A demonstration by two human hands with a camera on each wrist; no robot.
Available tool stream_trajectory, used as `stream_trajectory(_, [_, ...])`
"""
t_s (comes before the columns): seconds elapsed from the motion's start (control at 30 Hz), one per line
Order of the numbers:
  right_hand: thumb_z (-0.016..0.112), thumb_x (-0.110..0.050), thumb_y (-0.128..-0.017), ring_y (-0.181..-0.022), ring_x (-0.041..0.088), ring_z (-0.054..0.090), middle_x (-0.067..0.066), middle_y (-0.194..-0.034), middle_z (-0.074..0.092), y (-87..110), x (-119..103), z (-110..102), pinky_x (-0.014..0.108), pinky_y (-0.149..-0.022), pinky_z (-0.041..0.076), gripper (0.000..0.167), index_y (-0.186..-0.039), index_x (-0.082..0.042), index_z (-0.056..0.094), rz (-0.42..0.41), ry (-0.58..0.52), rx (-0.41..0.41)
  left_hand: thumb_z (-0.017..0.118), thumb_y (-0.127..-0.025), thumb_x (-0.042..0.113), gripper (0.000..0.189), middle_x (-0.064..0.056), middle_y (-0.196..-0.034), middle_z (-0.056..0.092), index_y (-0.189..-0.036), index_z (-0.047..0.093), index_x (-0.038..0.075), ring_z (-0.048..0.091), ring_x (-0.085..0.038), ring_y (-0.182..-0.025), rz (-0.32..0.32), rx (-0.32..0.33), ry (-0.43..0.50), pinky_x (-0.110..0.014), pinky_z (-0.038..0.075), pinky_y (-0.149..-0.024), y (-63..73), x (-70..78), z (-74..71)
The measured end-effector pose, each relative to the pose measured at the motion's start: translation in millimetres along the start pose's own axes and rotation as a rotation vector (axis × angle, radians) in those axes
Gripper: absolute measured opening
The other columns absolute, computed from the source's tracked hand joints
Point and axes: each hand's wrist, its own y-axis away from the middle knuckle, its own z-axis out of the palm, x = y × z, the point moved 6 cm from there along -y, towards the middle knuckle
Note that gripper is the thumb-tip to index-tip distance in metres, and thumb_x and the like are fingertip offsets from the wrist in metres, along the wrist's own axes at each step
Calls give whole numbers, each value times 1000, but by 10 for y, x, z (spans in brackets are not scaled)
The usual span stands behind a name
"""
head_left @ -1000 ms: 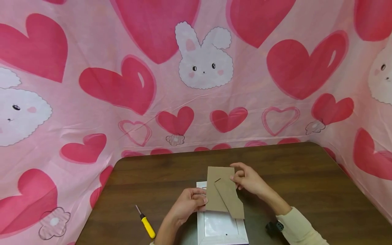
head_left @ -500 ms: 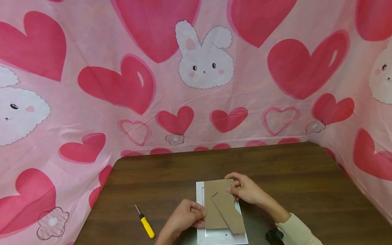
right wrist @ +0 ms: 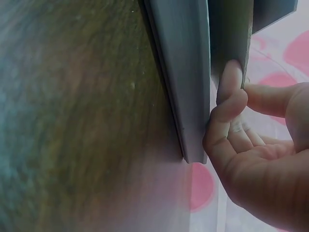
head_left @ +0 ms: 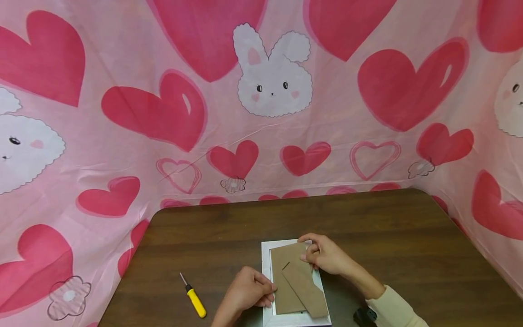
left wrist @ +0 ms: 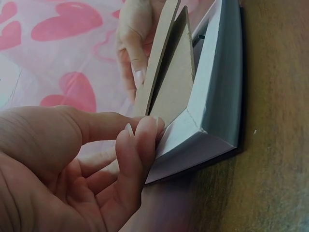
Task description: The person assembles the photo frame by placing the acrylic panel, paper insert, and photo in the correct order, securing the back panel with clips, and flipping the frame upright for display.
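Observation:
A brown backing board [head_left: 286, 297] with a fold-out easel leg [head_left: 304, 290] lies over the back of a white picture frame [head_left: 266, 261]. My left hand [head_left: 250, 288] pinches the board's left edge near the frame's lower corner, thumb against fingers in the left wrist view. At the board's upper right edge, my right hand [head_left: 327, 256] pinches it between thumb and finger. The right wrist view shows that edge of the board [right wrist: 234, 34] raised above the frame's side [right wrist: 181, 63]. The board's far side is hidden.
A yellow-handled screwdriver [head_left: 195, 300] lies on the dark wooden table [head_left: 212, 245], left of my left hand. A small black object [head_left: 364, 316] is beside my right sleeve [head_left: 394, 309]. A pink heart-patterned cloth [head_left: 269, 131] hangs behind the table.
Both hands have brought the backing board down and toward me, from above the frame's far end to over its opening. The right hand has shifted slightly left. The screwdriver lies as before.

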Motion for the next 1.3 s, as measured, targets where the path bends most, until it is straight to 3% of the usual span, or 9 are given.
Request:
stream_trajectory(0.27, [74, -7, -94, -56, 11, 56, 12, -68, 67, -32, 23, 23, 23, -52, 46, 48, -135, 10, 56, 19, 58, 12, 81, -89, 6, 10, -4, -62, 73, -80, 80, 2, 61, -2, -47, -8, 32, -42, -22, 55, -50, -5, 18, -4])
stream_trajectory(0.53, [83, -17, -89, -53, 8, 56, -3, -64, 62, -46, -1, -11, 23, -50, 40, 42, -125, -1, 70, 6, 286, 107, 83, -87, 10, 15, -2, -59, 71, -75, 78, 5, 60, -2, -45, 47, 66, -109, -23, 54, -48, 9, 76, 6])
stream_trajectory(0.7, [87, -20, -85, -59, 1, 48, -7, -70, 57, -54, -72, -40, 22, -56, 41, 35, -115, -5, 77, -42, 410, 166, 84, -86, 18, 14, 7, -53, 62, -76, 76, 15, 53, -3, -45, 87, 60, -234, -21, 42, -46, 10, 135, 30])
stream_trajectory(0.8, [87, -19, -85, -60, -1, 48, -8, -71, 57, -67, -94, -42, 21, -57, 41, 32, -112, -6, 77, -50, 435, 162, 84, -86, 22, 11, 9, -55, 57, -81, 75, 18, 51, -6, -48, 130, 30, -269, -23, 36, -47, -4, 192, 84])
stream_trajectory(0.87, [87, -18, -85, -60, -1, 48, -8, -71, 57, -76, -95, -39, 21, -58, 41, 31, -111, -6, 76, -45, 445, 156, 84, -86, 21, 11, 8, -58, 59, -90, 76, 15, 51, -5, -50, 171, 5, -252, -23, 38, -48, -14, 232, 135])
stream_trajectory(1.07, [87, -17, -85, -61, 2, 48, -7, -70, 58, -110, -76, -33, 22, -57, 40, 27, -108, -9, 75, -15, 453, 141, 86, -85, 20, 38, 9, -62, 63, -120, 75, 11, 51, 0, -48, 267, -76, -256, -20, 42, -49, -63, 292, 300])
stream_trajectory(1.3, [87, -14, -84, -59, 4, 48, -7, -69, 56, -131, -43, -24, 22, -56, 39, 23, -104, -11, 74, 15, 464, 141, 89, -82, 21, 48, 15, -58, 58, -127, 75, 14, 49, 5, -50, 315, -84, -380, -18, 41, -50, -79, 335, 376])
